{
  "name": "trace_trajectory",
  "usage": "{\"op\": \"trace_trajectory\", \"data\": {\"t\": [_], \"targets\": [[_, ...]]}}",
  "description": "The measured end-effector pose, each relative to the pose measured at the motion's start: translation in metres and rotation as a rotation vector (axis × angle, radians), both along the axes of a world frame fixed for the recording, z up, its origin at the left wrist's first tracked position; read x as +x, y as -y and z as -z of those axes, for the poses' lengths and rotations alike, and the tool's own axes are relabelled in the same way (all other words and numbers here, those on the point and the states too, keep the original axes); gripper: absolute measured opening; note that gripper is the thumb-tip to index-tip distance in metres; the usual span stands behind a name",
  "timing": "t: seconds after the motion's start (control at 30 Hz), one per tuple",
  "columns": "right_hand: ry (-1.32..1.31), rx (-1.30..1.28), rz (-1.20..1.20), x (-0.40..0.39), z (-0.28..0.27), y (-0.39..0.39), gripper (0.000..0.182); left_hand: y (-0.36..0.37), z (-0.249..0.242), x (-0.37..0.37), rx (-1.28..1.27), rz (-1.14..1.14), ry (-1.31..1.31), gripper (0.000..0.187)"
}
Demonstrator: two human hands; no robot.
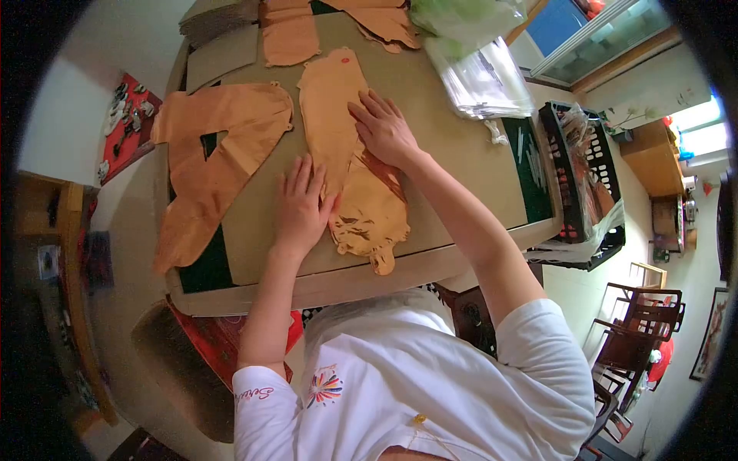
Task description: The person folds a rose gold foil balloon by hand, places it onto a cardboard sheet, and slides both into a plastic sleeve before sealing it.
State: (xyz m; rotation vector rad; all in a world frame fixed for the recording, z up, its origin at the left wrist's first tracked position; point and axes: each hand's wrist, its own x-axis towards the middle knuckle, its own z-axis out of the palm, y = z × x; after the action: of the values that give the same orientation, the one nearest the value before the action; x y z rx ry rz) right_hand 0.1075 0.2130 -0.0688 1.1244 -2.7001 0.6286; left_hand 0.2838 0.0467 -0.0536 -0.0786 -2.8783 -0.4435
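Note:
A flat, deflated rose-gold foil balloon [332, 104] lies in front of me, its lower part folded over with a shiny, crinkled section [373, 203] and a small tab at the near end. My left hand [302, 206] rests on its left edge near the fold, fingers spread. Farther up, on the right edge, my right hand [386, 132] lies flat with fingers stretched out. To the left is another flat foil balloon [223, 115], with a small cut-out in it. Both lie on a brown cardboard sheet [461, 177] over the table.
More foil balloons [290, 38] lie at the far edge beside a stack of grey-brown sheets [223, 54]. Clear plastic sleeves [492, 81] and a greenish plastic bag [465, 23] are at the back right. A black crate [573, 223] stands right of the table; chairs [634, 330] are beyond.

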Motion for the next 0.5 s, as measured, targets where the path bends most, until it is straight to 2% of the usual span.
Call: {"op": "trace_trajectory", "data": {"t": [0.07,0.17,0.27,0.5], "targets": [[0.006,-0.004,-0.006,-0.001,0.0,0.0,0.044,0.002,0.0,0.001,-0.046,0.021,0.062,0.051],[-0.006,-0.004,-0.019,0.0,-0.002,-0.001,0.044,-0.003,-0.004,-0.006,0.084,-0.051,0.066,0.052],[-0.019,0.005,-0.019,0.001,0.0,-0.001,0.044,-0.01,-0.004,-0.032,0.14,-0.056,-0.052,0.054],[-0.043,-0.022,0.0,0.002,-0.002,-0.002,0.047,-0.004,0.029,-0.064,-0.031,-0.089,-0.111,0.057]]}}
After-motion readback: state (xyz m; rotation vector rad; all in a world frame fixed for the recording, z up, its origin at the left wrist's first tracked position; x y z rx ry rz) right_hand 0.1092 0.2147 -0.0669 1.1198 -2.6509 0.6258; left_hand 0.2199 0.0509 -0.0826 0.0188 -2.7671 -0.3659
